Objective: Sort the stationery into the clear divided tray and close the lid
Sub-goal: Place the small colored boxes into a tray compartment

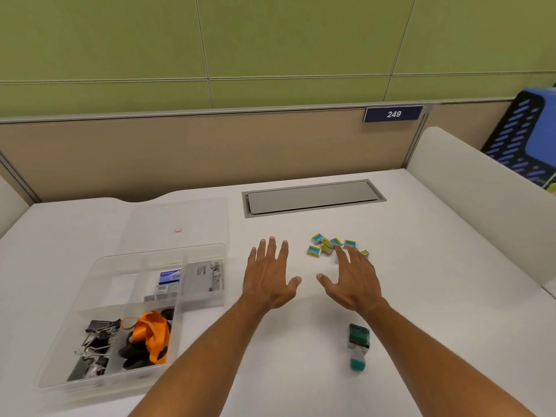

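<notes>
1. I see the clear divided tray [99, 266] lying on the left part of the white table [421, 296], with its clear lid [180, 218] flat on the table just behind it, touching or nearly touching the tray's far edge.
2. In the tray's near-left compartment lie black binder clips [93, 344]; the compartment beside them holds an orange ribbon [150, 329] over some dark items I cannot identify.
3. Farther back, a middle compartment holds small boxes [168, 281], one with a blue label, and the right-hand compartment holds a grey flat pack [203, 275].
4. The loose stationery is right of the tray: a cluster of small yellow-and-teal boxes [328, 245] in the middle of the table, and a teal stamp [358, 344] lying on its side nearer to me.
5. My left hand [270, 275] hangs palm down between the tray and the cluster, its fingers [272, 248] spread wide and straight, holding nothing.
6. My right hand [355, 281] is likewise palm down with fingers spread wide; its fingertips [338, 249] reach the near edge of the cluster, and I cannot tell whether they touch a box.
7. Beyond the cluster a grey cable hatch [313, 197] is set into the table, and a sign reading 249 [393, 114] sits on the partition behind.
</notes>
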The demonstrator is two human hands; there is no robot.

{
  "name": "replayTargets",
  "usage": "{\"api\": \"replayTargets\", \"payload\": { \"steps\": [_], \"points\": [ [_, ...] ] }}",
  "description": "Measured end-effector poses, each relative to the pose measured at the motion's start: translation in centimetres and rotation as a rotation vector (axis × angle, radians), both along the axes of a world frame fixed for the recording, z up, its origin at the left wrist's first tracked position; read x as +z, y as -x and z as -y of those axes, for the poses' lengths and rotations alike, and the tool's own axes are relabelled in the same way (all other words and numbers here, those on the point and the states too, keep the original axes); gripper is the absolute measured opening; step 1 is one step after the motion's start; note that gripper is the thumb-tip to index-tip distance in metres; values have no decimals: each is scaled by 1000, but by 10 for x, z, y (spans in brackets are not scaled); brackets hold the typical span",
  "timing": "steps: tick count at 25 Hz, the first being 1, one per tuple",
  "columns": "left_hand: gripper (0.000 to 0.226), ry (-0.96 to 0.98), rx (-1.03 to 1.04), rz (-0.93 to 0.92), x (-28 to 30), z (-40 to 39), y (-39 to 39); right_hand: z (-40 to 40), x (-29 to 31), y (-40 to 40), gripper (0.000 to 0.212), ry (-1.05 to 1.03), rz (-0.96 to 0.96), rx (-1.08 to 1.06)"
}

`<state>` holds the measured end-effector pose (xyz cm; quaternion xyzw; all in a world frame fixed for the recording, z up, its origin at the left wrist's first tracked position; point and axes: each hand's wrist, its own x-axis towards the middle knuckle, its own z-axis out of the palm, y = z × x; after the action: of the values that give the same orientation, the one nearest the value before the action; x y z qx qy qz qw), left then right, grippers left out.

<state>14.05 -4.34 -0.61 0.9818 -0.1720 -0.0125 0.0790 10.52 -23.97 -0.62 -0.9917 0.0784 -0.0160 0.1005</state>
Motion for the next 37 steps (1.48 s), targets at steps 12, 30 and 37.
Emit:
{"api": "replayTargets", "payload": {
  "steps": [12,30,37],
  "points": [
    [85,21,39,-132,-23,70,-25,76,-26,-45,56,1,-21,-35],
    [51,224,154,-69,-46,113,-71,107,-37,-78,20,-329,202,-63],
    [19,383,222,-111,-35,95,-68,98,-41,-100,39,-234,23,24]
  ]
}}
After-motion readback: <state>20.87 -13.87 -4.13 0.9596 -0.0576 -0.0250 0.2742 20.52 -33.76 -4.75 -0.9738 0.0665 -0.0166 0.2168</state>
